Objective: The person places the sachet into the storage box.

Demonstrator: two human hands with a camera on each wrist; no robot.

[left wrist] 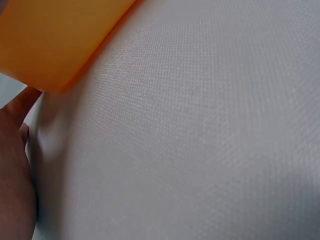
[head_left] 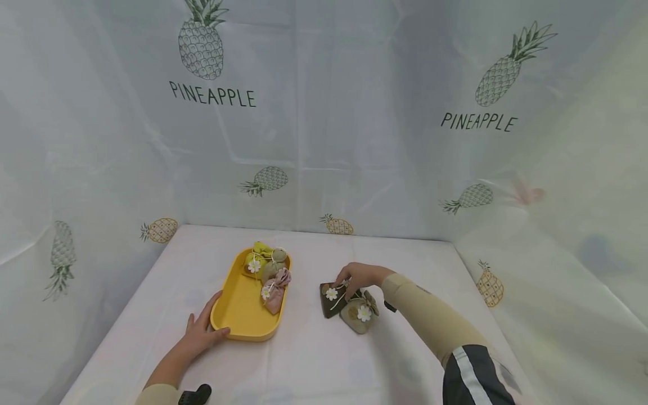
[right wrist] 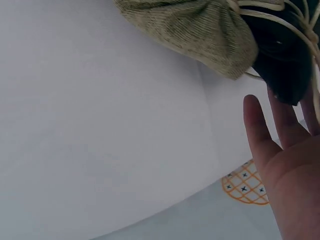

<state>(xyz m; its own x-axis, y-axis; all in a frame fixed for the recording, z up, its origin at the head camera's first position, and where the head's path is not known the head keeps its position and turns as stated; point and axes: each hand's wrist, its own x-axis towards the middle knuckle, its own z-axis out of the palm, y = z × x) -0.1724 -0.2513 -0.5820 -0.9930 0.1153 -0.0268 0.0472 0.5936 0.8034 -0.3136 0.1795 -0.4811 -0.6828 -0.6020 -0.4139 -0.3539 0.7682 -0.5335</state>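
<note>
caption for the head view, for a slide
Left hand on a yellow tray of three pouches; right hand at a dark pouch beside a tan pouch.

Tray (head_left: 240, 318): on table (head_left: 314, 365), left of centre.
Tray contents: front pouch (head_left: 274, 299) by right wall; two rear pouches (head_left: 255, 272) behind it.
Loose pouches: right of tray; right loose pouch (head_left: 356, 319) beside left loose pouch (head_left: 329, 305).
Left hand (head_left: 200, 333): at tray's front-left corner.
Right hand (head_left: 363, 275): at left loose pouch.
Curtain (head_left: 354, 135): behind table.
</note>
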